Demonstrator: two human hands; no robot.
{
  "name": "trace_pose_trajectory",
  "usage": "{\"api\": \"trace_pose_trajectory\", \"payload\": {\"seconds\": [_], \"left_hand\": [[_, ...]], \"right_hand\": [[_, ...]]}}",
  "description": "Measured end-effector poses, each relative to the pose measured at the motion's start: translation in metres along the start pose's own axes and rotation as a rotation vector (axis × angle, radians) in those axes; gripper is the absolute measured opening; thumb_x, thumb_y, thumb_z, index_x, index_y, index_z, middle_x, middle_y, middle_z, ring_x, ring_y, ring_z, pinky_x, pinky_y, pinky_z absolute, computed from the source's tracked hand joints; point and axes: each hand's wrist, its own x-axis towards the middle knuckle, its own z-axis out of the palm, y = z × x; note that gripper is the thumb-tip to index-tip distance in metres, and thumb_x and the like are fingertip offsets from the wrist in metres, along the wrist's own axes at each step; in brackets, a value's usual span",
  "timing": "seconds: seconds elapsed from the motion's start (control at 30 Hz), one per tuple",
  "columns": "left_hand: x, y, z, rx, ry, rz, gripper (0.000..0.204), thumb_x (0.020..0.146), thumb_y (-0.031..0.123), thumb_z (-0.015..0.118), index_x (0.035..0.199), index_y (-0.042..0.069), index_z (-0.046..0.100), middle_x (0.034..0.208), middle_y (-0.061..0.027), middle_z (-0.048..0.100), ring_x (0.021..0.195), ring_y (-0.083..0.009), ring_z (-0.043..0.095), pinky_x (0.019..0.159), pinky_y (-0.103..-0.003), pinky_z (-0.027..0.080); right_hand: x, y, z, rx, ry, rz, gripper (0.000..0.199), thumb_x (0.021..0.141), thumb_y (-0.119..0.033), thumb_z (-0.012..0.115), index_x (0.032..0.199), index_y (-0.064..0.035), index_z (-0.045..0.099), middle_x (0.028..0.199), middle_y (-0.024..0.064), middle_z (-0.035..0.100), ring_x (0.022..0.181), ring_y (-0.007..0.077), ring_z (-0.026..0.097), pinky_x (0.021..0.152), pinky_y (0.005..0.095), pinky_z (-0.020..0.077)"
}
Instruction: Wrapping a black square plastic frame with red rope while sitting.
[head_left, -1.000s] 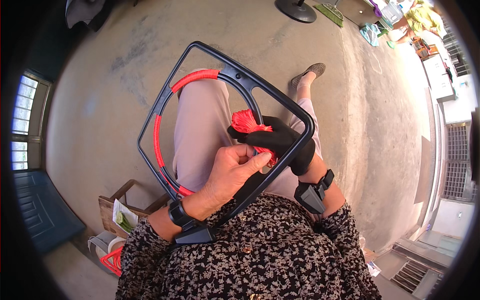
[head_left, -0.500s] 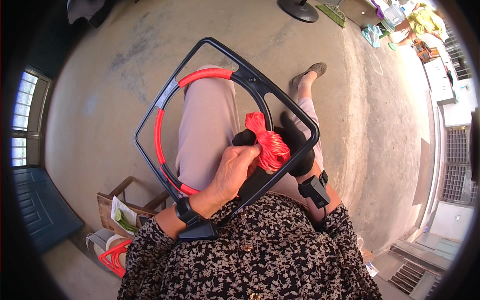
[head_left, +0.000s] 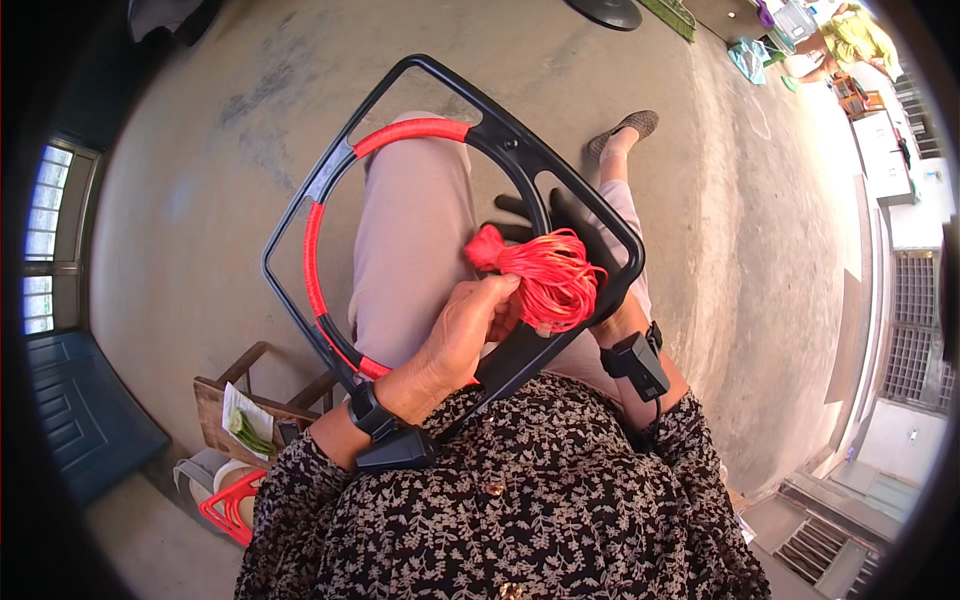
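A black diamond-shaped frame [head_left: 497, 132] with a round inner ring lies across my lap. Glossy red cord [head_left: 312, 262] is wound tightly round stretches of that ring. A gathered hank of the same red cord [head_left: 550, 282] lies over the ring's right side. Pinched between thumb and fingers of my left hand [head_left: 462, 325] is the hank's near edge. Behind the frame and hank is my right hand [head_left: 572, 213] in a black glove, its fingers spread to either side of the ring. The hank and the frame's bars hide its palm.
A wooden stool [head_left: 235, 425] at my left carries a white sheet with green stalks [head_left: 245, 432]. Beside it stands a red plastic item [head_left: 230, 505]. A round black base [head_left: 608, 12] and a green broom head [head_left: 668, 18] are on the floor far ahead.
The hank has swung from upright to lying sideways, its loops fanned out to the right. My right hand's gloved fingers have spread apart. The frame has shifted slightly upward in view.
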Motion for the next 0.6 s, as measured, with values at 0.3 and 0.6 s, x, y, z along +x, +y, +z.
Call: {"api": "trace_pose_trajectory", "payload": {"seconds": [0.3,0.6], "left_hand": [[0.001,-0.005,0.003,-0.108,0.018,-0.022,0.043,0.094,0.039,0.038,0.106,0.005,0.061,0.086,-0.0017,0.065,0.073,-0.0080,0.058,0.062,-0.022,0.044],[-0.004,0.004,-0.002,-0.025,-0.075,-0.072,0.052,0.094,0.043,0.034,0.094,0.001,0.064,0.083,-0.0045,0.066,0.070,-0.0097,0.057,0.065,-0.023,0.043]], "right_hand": [[-0.011,0.024,-0.058,-0.167,-0.064,-0.069,0.036,0.095,-0.015,0.047,0.127,-0.0005,0.045,0.121,0.0150,0.056,0.109,0.0217,0.057,0.095,0.0327,0.0464],[-0.030,-0.008,-0.042,-0.102,0.288,-0.473,0.029,0.095,-0.022,0.049,0.116,-0.0022,0.053,0.106,0.0111,0.061,0.092,0.0197,0.060,0.081,0.0324,0.0505]]}}
